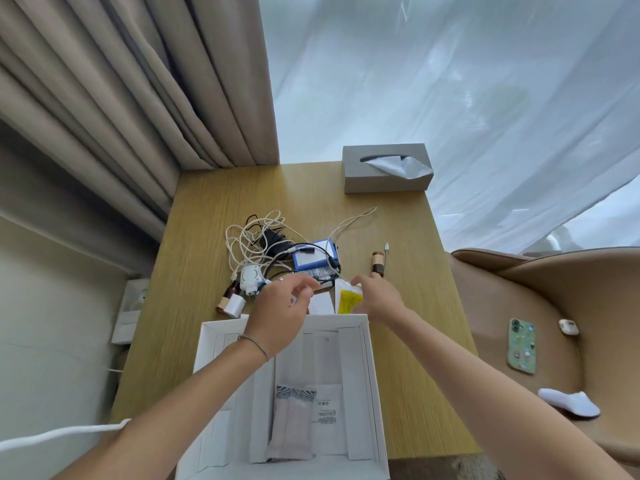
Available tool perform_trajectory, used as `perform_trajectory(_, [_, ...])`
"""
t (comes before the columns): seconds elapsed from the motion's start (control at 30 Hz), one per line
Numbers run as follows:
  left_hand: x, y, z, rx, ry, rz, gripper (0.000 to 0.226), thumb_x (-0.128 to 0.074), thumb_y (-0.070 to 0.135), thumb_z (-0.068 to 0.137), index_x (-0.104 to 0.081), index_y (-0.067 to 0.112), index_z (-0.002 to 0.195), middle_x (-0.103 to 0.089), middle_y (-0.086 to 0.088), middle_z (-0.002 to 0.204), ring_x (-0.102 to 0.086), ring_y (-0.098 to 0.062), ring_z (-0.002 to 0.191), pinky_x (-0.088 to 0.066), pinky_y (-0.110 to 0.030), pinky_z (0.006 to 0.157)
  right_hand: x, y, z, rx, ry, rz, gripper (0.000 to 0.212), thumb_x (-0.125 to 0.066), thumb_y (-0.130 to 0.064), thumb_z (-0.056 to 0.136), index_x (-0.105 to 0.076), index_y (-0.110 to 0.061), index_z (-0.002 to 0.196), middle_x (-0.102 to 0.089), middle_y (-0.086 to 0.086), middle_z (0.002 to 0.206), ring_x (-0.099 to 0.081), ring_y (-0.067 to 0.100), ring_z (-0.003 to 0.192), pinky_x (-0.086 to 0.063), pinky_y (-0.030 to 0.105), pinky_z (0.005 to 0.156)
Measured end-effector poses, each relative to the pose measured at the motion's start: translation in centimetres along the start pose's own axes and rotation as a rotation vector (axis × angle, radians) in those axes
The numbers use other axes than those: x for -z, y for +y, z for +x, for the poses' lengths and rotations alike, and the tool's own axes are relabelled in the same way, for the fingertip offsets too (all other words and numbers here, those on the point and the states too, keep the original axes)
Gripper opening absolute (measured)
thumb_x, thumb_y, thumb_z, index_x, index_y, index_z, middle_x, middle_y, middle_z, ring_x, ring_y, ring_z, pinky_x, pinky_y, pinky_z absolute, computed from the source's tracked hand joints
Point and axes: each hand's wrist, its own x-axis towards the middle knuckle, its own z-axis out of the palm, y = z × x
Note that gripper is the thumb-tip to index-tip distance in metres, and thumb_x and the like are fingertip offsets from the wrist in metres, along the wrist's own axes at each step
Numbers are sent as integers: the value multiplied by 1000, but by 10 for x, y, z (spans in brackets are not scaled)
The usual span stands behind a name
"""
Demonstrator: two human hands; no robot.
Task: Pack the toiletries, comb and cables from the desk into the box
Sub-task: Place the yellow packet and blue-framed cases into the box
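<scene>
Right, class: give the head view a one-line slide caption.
Both hands, left and right, reach over the white box toward the tangled cables.

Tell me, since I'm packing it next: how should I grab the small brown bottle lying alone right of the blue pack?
Take the brown bottle across its middle, from above. It lies flat on the desk with bare wood either side, so finger and thumb can probably straddle its narrow body; the thin white cable runs close on its right.
</scene>
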Motion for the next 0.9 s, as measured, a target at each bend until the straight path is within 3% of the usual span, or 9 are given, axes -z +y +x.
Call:
perform_trajectory(0.13, [-7,-3,12,95,-16,-11,22,-56,13,96,-74,25,98,-73,10,89,-65,-2,84,-56,-27,71,-20,10,4,100,80,-43,58,-78,-31,75,-52,-26,127,-50,3,117,-44,19,93,-39,29,67])
perform_trajectory(0.3, [-18,-7,25,193,-109,43,20,-56,15,95,-73,25,96,-73,7,88,-67,-13,86,-56,-32,77,-28,18,5,140,169,-43,54,-82,-37,75,-54,-23,118,-58,-1,108,-51,20,92,-42,31,71])
perform_trajectory(0.4, [-25,-8,36,243,-201,109,20,-55,16,93,-73,26,95,-70,10,86,-64,-12,83,-53,-28,74,-26,22,4,77,189,92,40,-76,-25,77,-58,-18,111,-66,0,94,-58,24,87,-40,34,62])
perform_trajectory(0.53, [-37,-7,54,307,-274,213,22,-52,16,91,-69,30,88,-66,7,77,-63,-17,76,-51,-29,68,-16,29,-2,-32,205,350,7,-68,-17,82,-66,-11,84,-69,3,77,-65,26,73,-49,38,58])
perform_trajectory(0.6, [-45,-6,63,339,-289,264,25,-50,14,89,-68,30,86,-64,8,74,-63,-20,76,-53,-31,69,-9,34,-7,-99,209,478,10,-69,-17,83,-63,-14,75,-68,0,70,-63,25,64,-45,34,54])
perform_trajectory(0.7, [-59,-6,75,358,-347,374,27,-48,13,87,-72,25,91,-68,4,88,-66,-25,88,-55,-33,75,2,41,-16,-140,216,682,9,-73,-20,85,-69,-18,77,-72,-2,70,-69,16,63,-54,33,56])
perform_trajectory(0.77, [-69,-5,82,354,-409,493,26,-49,14,85,-73,19,91,-72,-1,94,-67,-28,89,-55,-33,74,8,44,-23,-138,223,768,12,-76,-20,85,-69,-20,76,-72,-5,67,-70,8,61,-56,26,52])
perform_trajectory(0.83, [-78,-2,87,357,-469,610,17,-51,16,85,-68,16,83,-71,-8,91,-66,-28,85,-49,-30,66,13,44,-31,-142,236,824,13,-78,-21,85,-69,-22,75,-72,-8,66,-70,3,60,-53,18,49])
perform_trajectory(0.9, [-88,2,90,355,-502,708,9,-53,21,87,-62,18,86,-70,-8,98,-64,-26,89,-45,-30,69,17,45,-38,-149,247,878,13,-79,-22,84,-70,-23,75,-72,-9,67,-71,1,61,-53,18,51])
